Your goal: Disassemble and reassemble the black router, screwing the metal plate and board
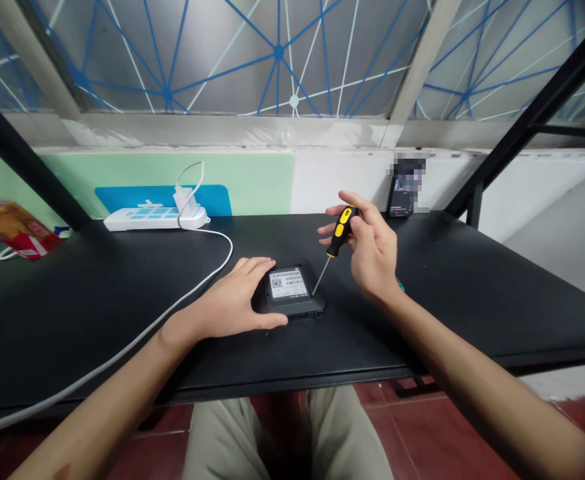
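A black device [292,306] with a white printed label lies on the black table in front of me. My left hand [235,297] grips its left side, fingers at the far edge and thumb along the near edge. In my right hand [372,247] is a screwdriver [339,231] with a black and yellow handle, held between thumb and fingers. Its shaft slants down to the left, and the tip meets the device near the label's lower right corner. Whether a screw sits under the tip is too small to tell.
A white power strip [157,218] with a plugged-in charger [185,200] stands at the back left; its white cable [172,307] crosses the table on the left. A bottle [17,227] lies far left. A phone [401,195] leans against the back wall at right.
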The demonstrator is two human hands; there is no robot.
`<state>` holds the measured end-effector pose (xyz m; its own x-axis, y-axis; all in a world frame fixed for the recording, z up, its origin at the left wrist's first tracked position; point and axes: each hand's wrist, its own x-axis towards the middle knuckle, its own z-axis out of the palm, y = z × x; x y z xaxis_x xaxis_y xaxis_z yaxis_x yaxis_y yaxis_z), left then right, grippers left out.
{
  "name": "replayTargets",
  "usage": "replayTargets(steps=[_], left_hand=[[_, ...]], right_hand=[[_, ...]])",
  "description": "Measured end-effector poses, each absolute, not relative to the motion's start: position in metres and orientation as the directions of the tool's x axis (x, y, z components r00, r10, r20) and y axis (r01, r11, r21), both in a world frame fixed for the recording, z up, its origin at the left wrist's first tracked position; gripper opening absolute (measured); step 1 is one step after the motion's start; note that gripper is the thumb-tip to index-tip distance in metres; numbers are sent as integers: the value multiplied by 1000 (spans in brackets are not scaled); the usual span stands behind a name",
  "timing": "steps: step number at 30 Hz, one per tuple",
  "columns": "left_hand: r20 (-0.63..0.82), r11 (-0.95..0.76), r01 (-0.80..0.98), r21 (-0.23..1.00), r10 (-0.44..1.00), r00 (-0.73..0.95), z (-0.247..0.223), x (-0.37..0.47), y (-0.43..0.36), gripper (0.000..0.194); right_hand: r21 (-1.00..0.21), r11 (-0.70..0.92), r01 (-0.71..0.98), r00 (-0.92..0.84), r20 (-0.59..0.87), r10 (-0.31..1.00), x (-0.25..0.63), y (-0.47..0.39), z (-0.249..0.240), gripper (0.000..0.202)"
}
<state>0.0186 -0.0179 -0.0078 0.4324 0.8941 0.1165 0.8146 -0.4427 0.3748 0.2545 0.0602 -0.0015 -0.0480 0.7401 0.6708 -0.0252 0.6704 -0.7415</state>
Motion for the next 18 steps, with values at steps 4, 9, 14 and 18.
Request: replayTargets(steps=[4,9,14,18], left_hand=[[124,-441,818,368,896,427,-9,18,-18,92],[125,-449,811,375,891,436,-10,19,-17,94],[123,-445,810,382,893,433,-10,18,-16,93],[133,-452,804,386,890,437,-11,18,-17,93]], right_hand=[[-716,691,95,6,695,719,254,60,-1,31],[-699,707,107,2,711,703,254,61,-2,29],[-717,692,87,-9,694,720,254,60,-1,31],[-714,684,150,-2,691,722,253,59,0,28]])
